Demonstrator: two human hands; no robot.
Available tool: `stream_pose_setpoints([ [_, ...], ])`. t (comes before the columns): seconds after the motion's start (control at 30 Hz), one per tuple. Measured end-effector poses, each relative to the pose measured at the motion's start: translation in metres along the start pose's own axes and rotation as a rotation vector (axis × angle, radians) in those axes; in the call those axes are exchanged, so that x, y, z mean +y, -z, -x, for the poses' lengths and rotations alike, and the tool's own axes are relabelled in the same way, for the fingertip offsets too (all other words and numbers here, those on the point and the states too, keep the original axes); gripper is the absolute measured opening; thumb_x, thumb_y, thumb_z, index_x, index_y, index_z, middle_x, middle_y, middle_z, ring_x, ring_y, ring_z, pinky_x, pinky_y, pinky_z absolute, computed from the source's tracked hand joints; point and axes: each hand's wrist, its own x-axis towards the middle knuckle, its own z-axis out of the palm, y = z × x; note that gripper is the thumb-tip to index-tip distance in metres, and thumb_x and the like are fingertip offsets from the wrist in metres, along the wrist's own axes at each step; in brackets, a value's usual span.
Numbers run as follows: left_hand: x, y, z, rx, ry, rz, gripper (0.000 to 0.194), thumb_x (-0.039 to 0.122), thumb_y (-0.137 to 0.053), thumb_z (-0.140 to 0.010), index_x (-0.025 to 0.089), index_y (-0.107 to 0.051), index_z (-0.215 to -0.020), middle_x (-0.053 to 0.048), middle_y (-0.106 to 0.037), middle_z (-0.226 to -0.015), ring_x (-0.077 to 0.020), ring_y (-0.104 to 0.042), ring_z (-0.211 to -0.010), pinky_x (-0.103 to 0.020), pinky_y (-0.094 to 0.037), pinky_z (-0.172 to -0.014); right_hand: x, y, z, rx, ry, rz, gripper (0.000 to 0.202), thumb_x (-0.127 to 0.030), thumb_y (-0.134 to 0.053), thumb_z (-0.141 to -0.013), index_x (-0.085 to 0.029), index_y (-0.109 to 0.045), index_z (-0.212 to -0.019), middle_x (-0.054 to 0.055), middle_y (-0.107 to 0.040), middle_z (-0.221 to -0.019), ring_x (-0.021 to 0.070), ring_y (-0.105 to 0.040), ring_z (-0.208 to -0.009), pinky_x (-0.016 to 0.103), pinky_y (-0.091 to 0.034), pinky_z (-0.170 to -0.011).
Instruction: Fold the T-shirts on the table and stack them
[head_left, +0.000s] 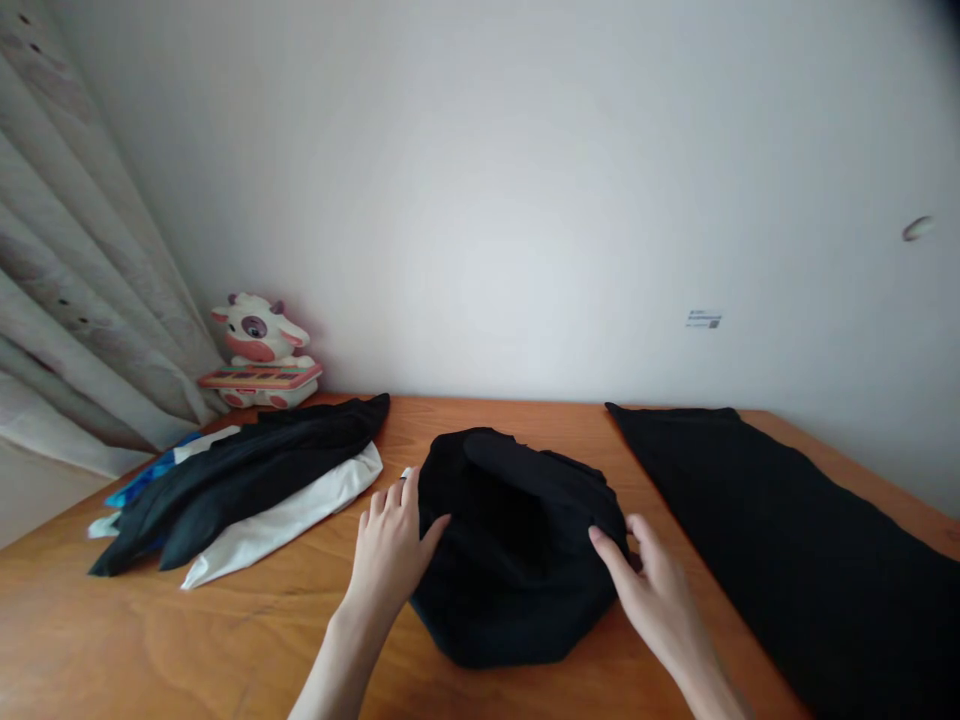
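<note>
A bunched piece of black cloth (517,610) sits on the wooden table in front of me, its middle gaping into a dark hollow. My left hand (394,535) grips its left edge, thumb over the rim on the inside and fingers along the outside. On the opposite edge, my right hand (649,575) pinches the fabric between thumb and fingers. The fingertips of the right hand are partly hidden behind the cloth. What kind of garment it is, I cannot tell.
Flat black fabric (765,520) covers the table's right side. At left lies a pile of black clothes (262,470) over a white cloth (300,510) and a blue one (142,480). A toy cow with a keyboard (261,350) stands behind, near the curtain (82,250).
</note>
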Motion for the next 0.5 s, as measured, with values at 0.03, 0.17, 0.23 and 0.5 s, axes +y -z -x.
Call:
stream_pose_setpoints([
  [0.03, -0.001, 0.004, -0.001, -0.082, 0.006, -0.015, 0.041, 0.035, -0.06, -0.093, 0.016, -0.059, -0.129, -0.016, -0.068, -0.125, -0.0341, -0.063, -0.115, -0.043, -0.05, -0.092, 0.002, 0.006, -0.003, 0.043, -0.015, -0.009, 0.041, -0.067, -0.049, -0.087, -0.027, -0.05, -0.08, 0.001, -0.067, -0.07, 0.021, -0.066, -0.066, 0.028, -0.049, -0.059],
  [0.17, -0.001, 0.031, 0.002, -0.19, 0.048, -0.043, 0.016, 0.028, -0.054, -0.095, 0.023, -0.068, -0.1, -0.007, -0.075, -0.103, -0.0285, -0.071, -0.096, -0.037, -0.049, -0.082, 0.019, 0.03, -0.014, 0.251, -0.001, 0.153, 0.041, -0.066, -0.051, -0.08, -0.026, -0.053, -0.08, 0.007, -0.067, -0.085, 0.0249, -0.065, -0.078, 0.034, -0.051, -0.067],
  [0.23, -0.002, 0.046, 0.006, -0.146, 0.071, -0.087, 0.011, 0.025, -0.056, -0.091, 0.024, -0.067, -0.093, -0.006, -0.075, -0.098, -0.0288, -0.071, -0.094, -0.037, -0.048, -0.081, 0.029, 0.04, -0.017, 0.267, 0.072, 0.305, 0.039, -0.065, -0.052, -0.077, -0.026, -0.052, -0.071, 0.014, -0.068, -0.104, 0.0317, -0.066, -0.093, 0.042, -0.052, -0.077],
  [0.5, -0.004, 0.041, 0.013, -0.072, -0.113, 0.205, 0.031, 0.047, -0.064, -0.085, 0.024, -0.066, -0.105, -0.009, -0.068, -0.11, -0.029, -0.065, -0.103, -0.039, -0.047, -0.09, 0.032, 0.039, -0.017, -0.022, -0.138, 0.374, 0.053, -0.077, -0.039, -0.087, -0.028, -0.056, -0.073, 0.006, -0.072, -0.072, 0.0289, -0.071, -0.066, 0.038, -0.052, -0.06],
])
